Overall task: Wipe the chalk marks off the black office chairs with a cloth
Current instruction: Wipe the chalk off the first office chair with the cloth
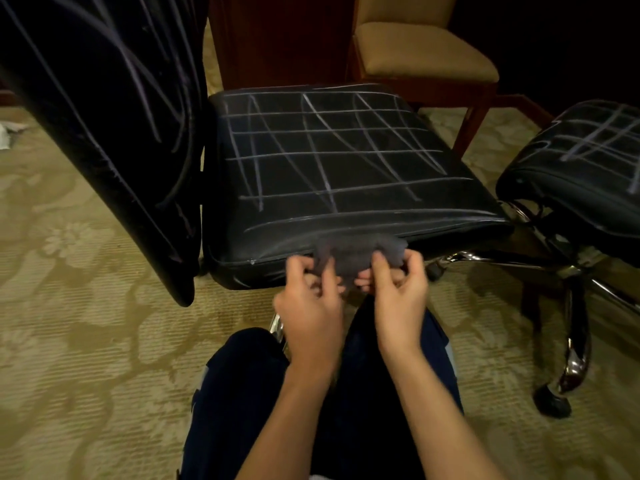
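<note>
Both the left hand [308, 299] and right hand [398, 289] pinch a soft, limp grey cloth [353, 254] at 6 o'clock of the chalk-marked chair seat [339, 154]; bunching it should aid grip

Two black office chairs carry chalk marks: one black office chair [346, 161] in the middle, shown with its seat and its backrest [104, 116], and a second black office chair [581, 168] at the right edge, of which only the seat and chrome base show. One tan upholstered chair [422, 53] with a wooden frame stands behind them. One dark grey cloth [356, 254] is in view. Two hands appear, one left hand [311, 306] and one right hand [398, 292]. One patterned carpet [86, 341] covers the floor. One scrap of white paper [8, 135] lies at the far left.
</note>
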A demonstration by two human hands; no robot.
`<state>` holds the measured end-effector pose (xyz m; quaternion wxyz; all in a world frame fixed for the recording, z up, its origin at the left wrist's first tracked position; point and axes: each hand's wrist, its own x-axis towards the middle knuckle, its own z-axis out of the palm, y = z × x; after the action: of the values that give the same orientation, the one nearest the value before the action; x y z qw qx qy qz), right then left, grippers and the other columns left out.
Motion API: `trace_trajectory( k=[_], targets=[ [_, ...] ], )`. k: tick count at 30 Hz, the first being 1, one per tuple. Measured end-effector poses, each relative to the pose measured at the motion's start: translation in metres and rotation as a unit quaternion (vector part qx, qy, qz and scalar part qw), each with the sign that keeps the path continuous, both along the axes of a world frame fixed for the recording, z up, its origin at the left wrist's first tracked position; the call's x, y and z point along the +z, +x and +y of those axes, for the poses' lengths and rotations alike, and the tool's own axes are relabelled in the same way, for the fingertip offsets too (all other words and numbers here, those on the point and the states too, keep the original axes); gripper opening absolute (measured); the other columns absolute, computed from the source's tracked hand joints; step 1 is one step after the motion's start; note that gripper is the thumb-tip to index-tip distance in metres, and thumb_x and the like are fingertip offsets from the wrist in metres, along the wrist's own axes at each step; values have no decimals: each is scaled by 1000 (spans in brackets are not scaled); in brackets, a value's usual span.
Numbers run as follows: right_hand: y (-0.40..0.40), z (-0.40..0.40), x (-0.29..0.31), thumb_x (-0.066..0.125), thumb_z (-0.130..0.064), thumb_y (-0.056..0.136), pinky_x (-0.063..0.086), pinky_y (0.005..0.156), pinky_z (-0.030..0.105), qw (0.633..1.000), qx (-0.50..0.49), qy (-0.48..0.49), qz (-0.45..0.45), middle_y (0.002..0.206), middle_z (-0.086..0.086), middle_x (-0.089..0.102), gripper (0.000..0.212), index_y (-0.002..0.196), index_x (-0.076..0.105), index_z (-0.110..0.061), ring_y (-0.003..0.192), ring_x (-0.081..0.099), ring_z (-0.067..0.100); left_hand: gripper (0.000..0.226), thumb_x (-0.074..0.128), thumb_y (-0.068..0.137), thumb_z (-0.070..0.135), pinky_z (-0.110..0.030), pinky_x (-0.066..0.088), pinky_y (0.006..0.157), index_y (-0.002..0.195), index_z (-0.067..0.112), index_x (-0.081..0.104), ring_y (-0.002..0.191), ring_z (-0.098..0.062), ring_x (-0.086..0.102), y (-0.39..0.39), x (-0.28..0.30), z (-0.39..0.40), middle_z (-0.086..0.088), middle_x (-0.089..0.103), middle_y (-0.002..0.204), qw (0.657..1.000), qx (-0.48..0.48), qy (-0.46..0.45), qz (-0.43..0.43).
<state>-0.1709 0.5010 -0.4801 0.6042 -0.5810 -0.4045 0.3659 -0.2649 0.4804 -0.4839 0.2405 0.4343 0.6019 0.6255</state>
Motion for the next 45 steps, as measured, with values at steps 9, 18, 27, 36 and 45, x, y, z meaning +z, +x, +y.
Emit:
trace_trajectory(
  k=[9,18,27,36,45],
  targets=[
    [-63,-24,-2,63,-17,96,58,67,24,998,51,6,-32,78,-7,73,6,101,61,-14,74,71,2,14,64,97,21,-11,52,60,94,13,53,65,7,67,-54,-9,-21,9,68,71,991,112,11,68],
    [-62,-26,-3,62,-14,96,54,67,23,1000,6,-2,-14,84,-5,70,9,104,58,-15,75,69,5,11,63,96,21,-22,58,64,94,13,56,70,-1,71,-45,-17,-29,9,72,75,997,73,24,18],
    [-80,-35,-5,62,-15,97,58,68,22,995,75,31,-65,80,-3,73,4,101,60,-15,74,71,3,17,61,97,22,-18,50,52,84,13,53,59,-4,65,-74,-24,-30,5,63,66,985,128,50,100],
    [-55,-22,-4,60,-17,98,55,67,23,999,8,14,-34,77,-3,71,5,101,57,-19,72,71,6,14,69,94,14,-15,51,51,88,17,56,58,0,64,-57,-25,-25,9,62,66,990,63,37,120],
    [-69,-33,-19,63,-15,97,57,69,19,986,63,64,-142,80,-6,74,6,98,65,-10,76,70,-1,14,61,97,23,-21,54,55,96,9,62,62,-4,66,-73,-31,-34,5,66,71,990,110,40,81]
  ],
)
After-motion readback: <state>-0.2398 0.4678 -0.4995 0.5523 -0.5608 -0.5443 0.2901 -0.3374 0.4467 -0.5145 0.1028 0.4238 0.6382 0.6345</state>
